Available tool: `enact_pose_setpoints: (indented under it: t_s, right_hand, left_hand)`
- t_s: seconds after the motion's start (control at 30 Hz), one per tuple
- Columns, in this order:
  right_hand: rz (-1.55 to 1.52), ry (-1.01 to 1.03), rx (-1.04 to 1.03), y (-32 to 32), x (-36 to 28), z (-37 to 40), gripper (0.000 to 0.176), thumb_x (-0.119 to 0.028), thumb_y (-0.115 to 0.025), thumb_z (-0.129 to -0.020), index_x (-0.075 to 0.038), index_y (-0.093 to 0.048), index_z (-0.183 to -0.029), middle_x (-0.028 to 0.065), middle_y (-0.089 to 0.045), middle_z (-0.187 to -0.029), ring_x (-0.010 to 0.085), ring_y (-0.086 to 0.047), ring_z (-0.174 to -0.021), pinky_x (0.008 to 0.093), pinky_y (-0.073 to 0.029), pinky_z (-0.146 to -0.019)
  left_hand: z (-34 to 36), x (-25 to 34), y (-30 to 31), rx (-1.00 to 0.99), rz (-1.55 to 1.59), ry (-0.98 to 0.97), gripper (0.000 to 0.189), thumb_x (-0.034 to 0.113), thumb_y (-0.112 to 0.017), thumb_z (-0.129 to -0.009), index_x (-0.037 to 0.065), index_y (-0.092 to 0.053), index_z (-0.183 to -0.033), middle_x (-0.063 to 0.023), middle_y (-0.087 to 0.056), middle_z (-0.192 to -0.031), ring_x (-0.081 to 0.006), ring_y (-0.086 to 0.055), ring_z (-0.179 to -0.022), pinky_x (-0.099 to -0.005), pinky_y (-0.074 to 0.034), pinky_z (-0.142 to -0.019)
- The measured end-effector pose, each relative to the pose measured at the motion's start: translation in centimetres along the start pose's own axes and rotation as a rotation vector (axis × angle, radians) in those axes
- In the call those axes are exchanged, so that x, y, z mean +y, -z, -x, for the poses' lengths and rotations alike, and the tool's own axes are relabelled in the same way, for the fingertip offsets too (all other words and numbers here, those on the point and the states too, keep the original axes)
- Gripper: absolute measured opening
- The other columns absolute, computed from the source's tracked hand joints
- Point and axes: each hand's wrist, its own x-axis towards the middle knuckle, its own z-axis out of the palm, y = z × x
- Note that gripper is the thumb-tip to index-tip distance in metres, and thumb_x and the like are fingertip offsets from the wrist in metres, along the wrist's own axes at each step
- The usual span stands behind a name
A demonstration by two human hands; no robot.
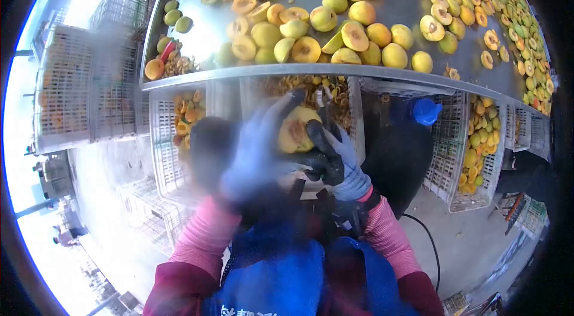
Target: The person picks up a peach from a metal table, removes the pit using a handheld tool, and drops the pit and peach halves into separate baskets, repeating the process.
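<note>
Head view: fruit [293,132] sits mid-frame, cut face toward camera, near round, no clear long axis. Left hand [256,145] is on its left, blurred, a dark fingertip by its upper edge; can't tell grip. Right hand [338,160], lower right, equally close: fingers curled at fruit's edge, pinch unclear.

We wore pale-blue gloves [354,183] with black fingers [327,166], pink striped cuffs [391,235], maroon sleeves [421,292] and a bright blue apron [269,283] bearing white lettering [246,311].
</note>
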Motion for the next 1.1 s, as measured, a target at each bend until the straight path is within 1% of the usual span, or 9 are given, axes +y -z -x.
enact_pose_setpoints:
  t_s: [0.1,0.2,0.27,0.4,0.47,0.63,0.7,0.77,1.1]
  right_hand:
    - [0.278,-0.104,-0.11,1.1,-0.7,0.2,0.032,-0.016,-0.062,-0.085,-0.002,-0.052,-0.112,0.0046,-0.059,-0.098,0.0134,-0.058,-0.086,0.0266,-0.048,-0.072]
    - [0.523,0.114,-0.428,1.1,-1.1,0.2,0.03,-0.009,-0.062,-0.083,-0.001,-0.053,-0.11,0.0042,-0.06,-0.097,0.0115,-0.056,-0.088,0.0258,-0.045,-0.08]
    - [0.473,-0.002,-0.226,0.8,-0.3,0.6,0.03,-0.008,-0.063,-0.082,-0.002,-0.053,-0.11,0.0042,-0.06,-0.096,0.0116,-0.056,-0.087,0.0262,-0.045,-0.082]
    - [0.471,0.19,0.052,-0.3,2.9,2.6,0.024,-0.013,-0.059,-0.085,-0.001,-0.054,-0.106,0.0064,-0.062,-0.093,0.0146,-0.059,-0.084,0.0284,-0.046,-0.077]
    - [0.834,0.334,0.054,-1.7,3.4,4.8,0.023,-0.015,-0.054,-0.087,0.0,-0.053,-0.104,0.0165,-0.063,-0.089,0.0287,-0.063,-0.081,0.0365,-0.048,-0.069]
    - [1.126,0.408,0.092,-2.0,6.1,6.1,0.025,-0.016,-0.055,-0.084,-0.001,-0.05,-0.104,0.0242,-0.058,-0.083,0.0432,-0.057,-0.081,0.0456,-0.046,-0.065]
    - [1.1,0.428,0.097,-1.8,6.9,6.1,0.023,-0.016,-0.055,-0.085,-0.001,-0.05,-0.103,0.0238,-0.058,-0.085,0.0434,-0.057,-0.08,0.0464,-0.046,-0.065]
    - [1.063,0.478,0.122,-2.1,7.2,6.2,0.024,-0.017,-0.054,-0.086,-0.002,-0.05,-0.105,0.024,-0.058,-0.087,0.0437,-0.057,-0.08,0.0465,-0.046,-0.066]
    - [0.85,0.216,-0.042,0.8,10.2,7.9,0.03,-0.028,-0.048,-0.091,-0.002,-0.054,-0.104,0.0169,-0.059,-0.085,0.0333,-0.058,-0.076,0.0396,-0.046,-0.071]
  left_hand:
    - [2.3,0.1,0.0,0.014,0.556,0.206,0.074,0.024,-0.073,-0.072,-0.003,-0.038,-0.131,-0.016,-0.05,-0.125,-0.0258,-0.049,-0.114,-0.0352,-0.039,-0.096]
    - [3.3,0.6,0.7,-0.201,0.764,0.506,0.048,0.028,-0.052,-0.091,-0.004,-0.044,-0.127,-0.0106,-0.055,-0.113,-0.0158,-0.05,-0.106,-0.0289,-0.039,-0.093]
    - [4.4,-0.6,-0.2,-0.237,0.72,0.735,0.043,0.034,-0.045,-0.094,-0.002,-0.053,-0.116,-0.0079,-0.06,-0.098,-0.013,-0.055,-0.09,-0.0252,-0.045,-0.078]
    - [5.5,-1.9,-3.0,0.276,0.838,0.767,0.041,0.036,-0.04,-0.096,-0.001,-0.056,-0.105,-0.0103,-0.06,-0.094,-0.0141,-0.057,-0.074,-0.0255,-0.047,-0.064]
    - [5.5,-1.7,-3.7,0.346,0.418,0.539,0.042,0.037,-0.04,-0.096,-0.001,-0.055,-0.107,-0.0117,-0.059,-0.094,-0.0155,-0.057,-0.077,-0.0272,-0.047,-0.065]
    - [6.6,0.2,-5.6,0.587,0.779,0.503,0.036,0.03,-0.039,-0.097,-0.001,-0.051,-0.11,-0.0166,-0.055,-0.095,-0.0245,-0.055,-0.084,-0.0334,-0.047,-0.071]
    - [7.3,-0.1,-6.5,0.586,0.33,0.38,0.033,0.026,-0.041,-0.097,-0.002,-0.051,-0.11,-0.0138,-0.055,-0.097,-0.0218,-0.054,-0.082,-0.0311,-0.045,-0.075]
    - [7.3,0.2,-6.8,0.681,0.513,0.433,0.04,0.037,-0.042,-0.096,0.0,-0.056,-0.106,-0.0049,-0.059,-0.094,-0.012,-0.054,-0.084,-0.0256,-0.044,-0.076]
    - [9.6,-0.4,-6.2,0.358,0.502,0.522,0.032,0.024,-0.041,-0.096,-0.003,-0.054,-0.108,-0.0072,-0.06,-0.092,-0.0136,-0.055,-0.083,-0.0264,-0.045,-0.076]
